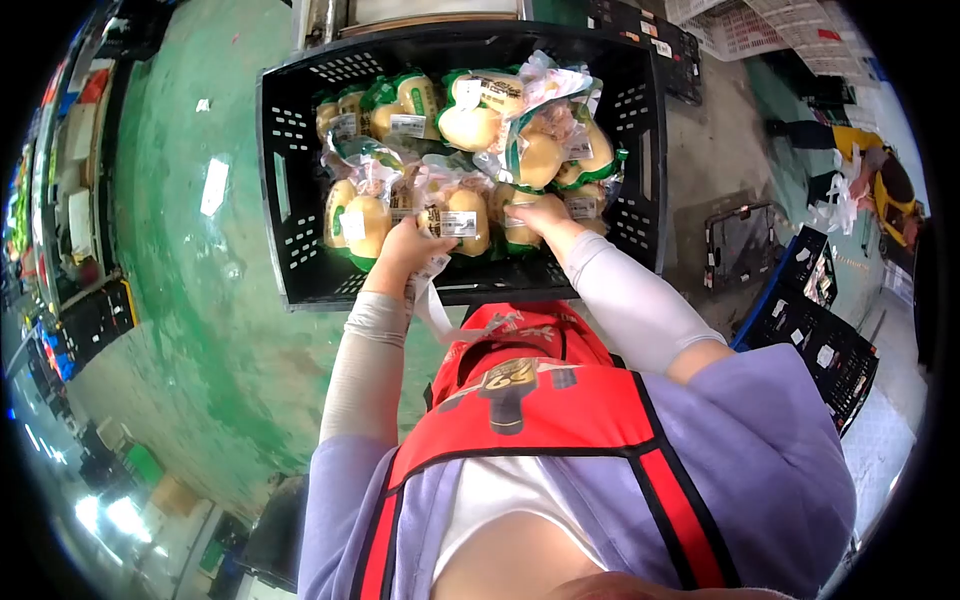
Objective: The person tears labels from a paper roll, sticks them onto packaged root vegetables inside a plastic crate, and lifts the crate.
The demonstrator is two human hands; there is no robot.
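Bags (458, 223), seemingly of potatoes (470, 130), lie in the crate (450, 45). Toward its near edge, our left hand (405, 250) pinches a white strip (430, 305) beside one bag; our right hand (545, 214) rests on another, though we cannot tell if it grips. Each should feel weighty, firm inside slippery, tearable film (550, 82), best cupped around the potatoes.

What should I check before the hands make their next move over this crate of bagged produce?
1. Left hand at the front-middle bag: ok.
2. Right hand touching a neighbouring front bag: ok.
3. White label visible on the front-middle bag: ok.
4. White strip clear of the crate's near rim: not ok, hangs across it.
5. Firm hold by either hand: cannot tell.
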